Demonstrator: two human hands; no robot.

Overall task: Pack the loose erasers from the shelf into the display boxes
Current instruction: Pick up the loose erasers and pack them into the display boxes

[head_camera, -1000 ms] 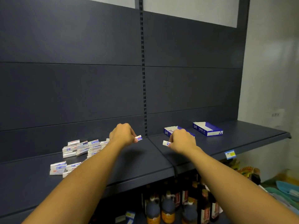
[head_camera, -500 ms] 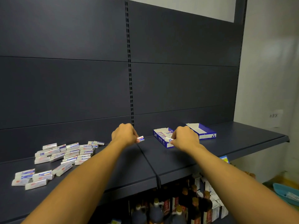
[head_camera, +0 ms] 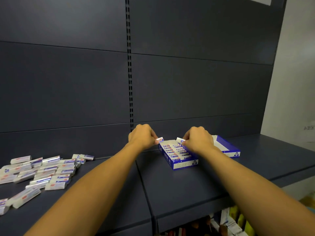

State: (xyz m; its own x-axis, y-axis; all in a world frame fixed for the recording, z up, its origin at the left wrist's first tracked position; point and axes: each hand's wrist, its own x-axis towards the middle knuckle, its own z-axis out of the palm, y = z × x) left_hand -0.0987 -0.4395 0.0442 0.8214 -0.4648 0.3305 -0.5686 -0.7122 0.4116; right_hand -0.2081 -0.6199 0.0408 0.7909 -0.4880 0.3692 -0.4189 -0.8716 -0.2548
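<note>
A blue display box [head_camera: 183, 164] stands on the dark shelf [head_camera: 187, 184], holding two rows of white erasers. My left hand [head_camera: 142, 137] pinches one eraser [head_camera: 160, 139] just over the box's far left corner. My right hand [head_camera: 198, 139] grips another eraser [head_camera: 179, 139] above the box's far end. A second blue display box [head_camera: 228, 148] lies behind my right hand, partly hidden, its white inside showing. A pile of loose erasers [head_camera: 44, 172] in white and blue wrappers is spread over the shelf at the left.
The dark back panel [head_camera: 196, 86] rises straight behind the shelf, with a slotted upright [head_camera: 129, 74] in the middle. Bottles and packets [head_camera: 233, 220] sit on the level below, under the shelf's front edge. A pale wall [head_camera: 296, 82] is at the right.
Both hands, each holding an eraser, have moved right from the pile to the nearer display box. The view has shifted so the box now sits between my hands.
</note>
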